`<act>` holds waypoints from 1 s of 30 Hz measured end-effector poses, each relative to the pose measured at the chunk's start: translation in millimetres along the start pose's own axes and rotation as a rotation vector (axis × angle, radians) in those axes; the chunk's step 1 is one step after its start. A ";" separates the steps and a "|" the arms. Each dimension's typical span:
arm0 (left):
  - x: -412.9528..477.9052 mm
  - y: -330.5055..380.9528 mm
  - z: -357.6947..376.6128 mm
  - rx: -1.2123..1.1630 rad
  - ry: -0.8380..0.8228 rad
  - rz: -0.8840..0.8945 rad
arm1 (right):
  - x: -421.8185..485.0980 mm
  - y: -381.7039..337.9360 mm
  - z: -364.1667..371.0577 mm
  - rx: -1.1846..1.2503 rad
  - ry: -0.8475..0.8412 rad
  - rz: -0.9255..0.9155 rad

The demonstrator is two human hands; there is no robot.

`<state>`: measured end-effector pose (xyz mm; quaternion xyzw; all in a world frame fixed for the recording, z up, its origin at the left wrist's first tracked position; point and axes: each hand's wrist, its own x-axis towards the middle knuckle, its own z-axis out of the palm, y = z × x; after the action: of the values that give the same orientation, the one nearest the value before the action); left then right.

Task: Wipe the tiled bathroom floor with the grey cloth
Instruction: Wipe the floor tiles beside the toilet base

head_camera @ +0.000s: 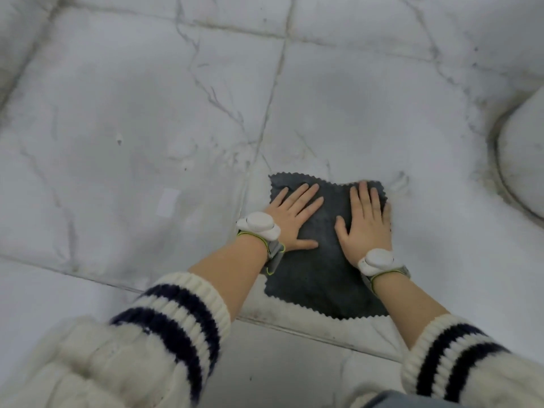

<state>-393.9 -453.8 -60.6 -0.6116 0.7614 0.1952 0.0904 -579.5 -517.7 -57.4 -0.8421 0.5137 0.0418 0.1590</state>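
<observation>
Left hand [290,214] and right hand [365,222] lie flat, fingers straight, side by side on the far half of the grey cloth [321,278], its length pointing away across the floor [132,113].

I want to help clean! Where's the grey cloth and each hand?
grey cloth [322,269]: head view, its bare middle.
left hand [293,217]: head view, back of the hand.
right hand [366,229]: head view, back of the hand.
</observation>
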 end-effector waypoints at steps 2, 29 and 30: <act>-1.8 1.3 -1.8 0.004 0.021 0.003 | 0.1 1.2 -0.1 0.002 -0.006 -0.009; 54.0 24.6 -16.0 -0.040 0.185 -0.154 | 43.0 21.1 -4.3 0.063 0.130 0.163; 63.8 28.3 -18.3 -0.041 0.188 -0.143 | 47.0 29.9 -6.1 0.059 0.147 0.179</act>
<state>-434.4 -513.5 -62.7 -0.6815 0.7169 0.1457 0.0199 -584.2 -572.3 -69.4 -0.7886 0.5981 -0.0213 0.1415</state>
